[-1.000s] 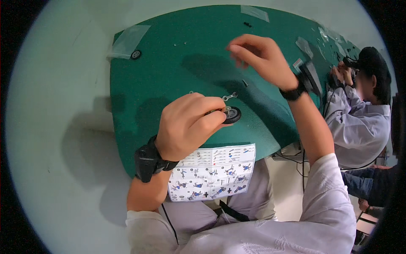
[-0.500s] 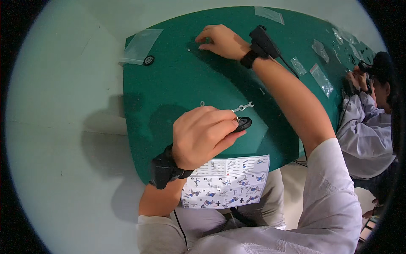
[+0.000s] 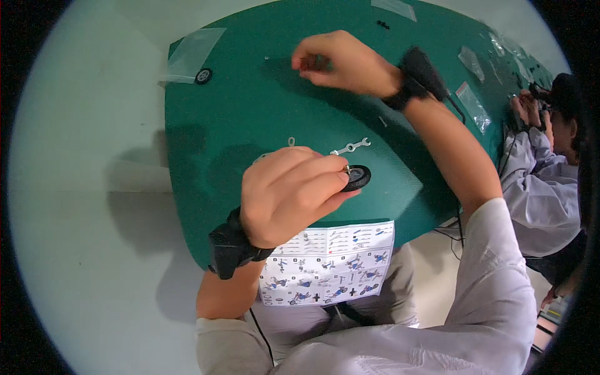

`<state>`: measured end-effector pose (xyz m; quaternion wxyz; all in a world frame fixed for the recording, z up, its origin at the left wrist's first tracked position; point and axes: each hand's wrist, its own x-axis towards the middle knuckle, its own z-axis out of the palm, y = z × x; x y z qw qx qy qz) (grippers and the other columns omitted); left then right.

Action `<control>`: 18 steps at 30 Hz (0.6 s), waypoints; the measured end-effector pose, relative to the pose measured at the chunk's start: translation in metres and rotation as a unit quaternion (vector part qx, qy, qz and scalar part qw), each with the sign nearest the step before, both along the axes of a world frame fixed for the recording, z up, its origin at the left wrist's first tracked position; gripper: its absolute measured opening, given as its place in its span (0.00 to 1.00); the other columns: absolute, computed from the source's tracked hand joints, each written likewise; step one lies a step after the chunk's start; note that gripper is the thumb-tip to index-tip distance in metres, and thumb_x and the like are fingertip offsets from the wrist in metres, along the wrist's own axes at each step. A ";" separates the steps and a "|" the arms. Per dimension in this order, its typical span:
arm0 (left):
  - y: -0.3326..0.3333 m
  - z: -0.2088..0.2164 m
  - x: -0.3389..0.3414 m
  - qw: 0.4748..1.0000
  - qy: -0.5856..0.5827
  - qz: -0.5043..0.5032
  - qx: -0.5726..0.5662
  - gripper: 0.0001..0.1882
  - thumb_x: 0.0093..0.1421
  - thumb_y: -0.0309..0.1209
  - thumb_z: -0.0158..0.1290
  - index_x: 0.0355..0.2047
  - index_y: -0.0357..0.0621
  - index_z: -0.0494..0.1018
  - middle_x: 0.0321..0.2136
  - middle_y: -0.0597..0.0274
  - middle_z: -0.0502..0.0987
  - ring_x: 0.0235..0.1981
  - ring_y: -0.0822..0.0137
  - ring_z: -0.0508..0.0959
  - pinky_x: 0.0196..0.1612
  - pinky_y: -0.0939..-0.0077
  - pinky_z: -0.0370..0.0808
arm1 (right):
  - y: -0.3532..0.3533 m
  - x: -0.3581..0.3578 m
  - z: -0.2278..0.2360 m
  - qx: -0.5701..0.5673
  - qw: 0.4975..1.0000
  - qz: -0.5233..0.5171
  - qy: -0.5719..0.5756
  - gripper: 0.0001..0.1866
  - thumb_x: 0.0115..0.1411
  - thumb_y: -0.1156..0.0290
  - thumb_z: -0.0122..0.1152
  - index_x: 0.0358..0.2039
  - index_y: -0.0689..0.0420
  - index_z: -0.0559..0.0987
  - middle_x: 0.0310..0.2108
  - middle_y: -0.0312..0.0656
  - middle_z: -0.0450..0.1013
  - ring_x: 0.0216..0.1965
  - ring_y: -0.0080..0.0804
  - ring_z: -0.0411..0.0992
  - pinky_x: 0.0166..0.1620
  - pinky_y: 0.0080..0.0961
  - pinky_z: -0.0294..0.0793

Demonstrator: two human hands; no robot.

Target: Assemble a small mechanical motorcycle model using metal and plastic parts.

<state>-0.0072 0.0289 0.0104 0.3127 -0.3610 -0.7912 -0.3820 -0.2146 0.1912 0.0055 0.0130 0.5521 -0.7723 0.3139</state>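
Head view, and nearest the body it's a printed sheet [image 3: 328, 265] of small pictures, lying on the near side of the black wheel [image 3: 359, 177]. Here's the wheel itself, over the near part of the green counter [image 3: 219, 119], and the left hand [image 3: 290, 200] has it: that grip is closed, thumb and fingers pinching the wheel's left side, a brass-coloured bit [image 3: 347, 169] peeking out by the fingertips. Just beyond the wheel, a silver wrench [image 3: 352, 147], one end close to the knuckles; touching or not, I can't tell. Beyond the wheel and left of it, a small ring-shaped piece [image 3: 291, 142]. Beyond it and to the right, a short thin bolt [image 3: 383, 122]. Now up comes the right hand [image 3: 350, 62] in the picture, well past the wheel and a touch to its left, over the counter: fingers loosely curled, a little blurred, the inside of that grip in shadow, so I can't tell whether it has hold of anything. Farther out to the wheel's left, a tiny pale piece [image 3: 267, 58], then a second wheel [image 3: 204, 76] against a clear bag [image 3: 195, 56]. Straight out beyond the wheel, a cluster of black bits [image 3: 383, 25]. Off to its far right, a co-worker [image 3: 540, 162], hands together.
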 end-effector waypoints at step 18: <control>-0.002 -0.005 0.005 0.999 0.039 -0.007 0.018 0.28 0.38 0.23 0.76 0.39 0.40 0.74 0.37 0.53 0.81 0.34 0.52 0.81 0.39 0.60 0.81 | 0.045 0.092 0.063 -0.141 0.951 0.186 -0.201 0.11 0.49 0.86 0.75 0.30 0.62 0.80 0.28 0.46 0.81 0.31 0.37 0.81 0.35 0.26 0.79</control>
